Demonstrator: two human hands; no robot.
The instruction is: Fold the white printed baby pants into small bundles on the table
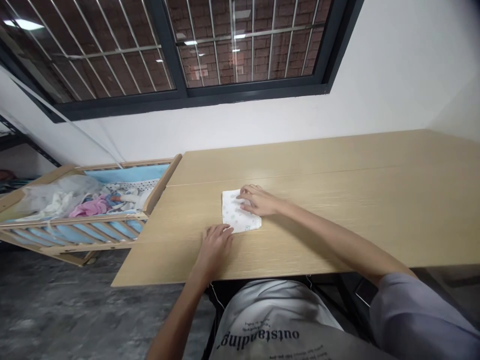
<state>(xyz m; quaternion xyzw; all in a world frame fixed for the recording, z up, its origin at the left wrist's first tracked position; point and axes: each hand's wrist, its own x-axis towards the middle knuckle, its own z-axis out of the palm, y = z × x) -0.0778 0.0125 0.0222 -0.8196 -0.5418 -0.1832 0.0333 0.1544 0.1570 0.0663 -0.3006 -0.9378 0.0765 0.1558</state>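
A white folded cloth [238,216] with a small printed pattern lies flat on the wooden table [337,200]. Over its upper right part rests my right hand [258,200], fingers apart and bent a little, the fingertips on the fabric. My left hand [216,244] is at the cloth's lower left corner, palm down with the fingers stretched out, touching the edge. Neither hand grips anything that I can see. Part of the cloth is hidden under the right hand.
To the left of the table stands a wooden crib [161,185] with blue lining, holding a pink cloth [90,206], white fabrics and a doll-like shape. A barred window [247,95] is in the wall behind. The table's front edge runs close to my body.
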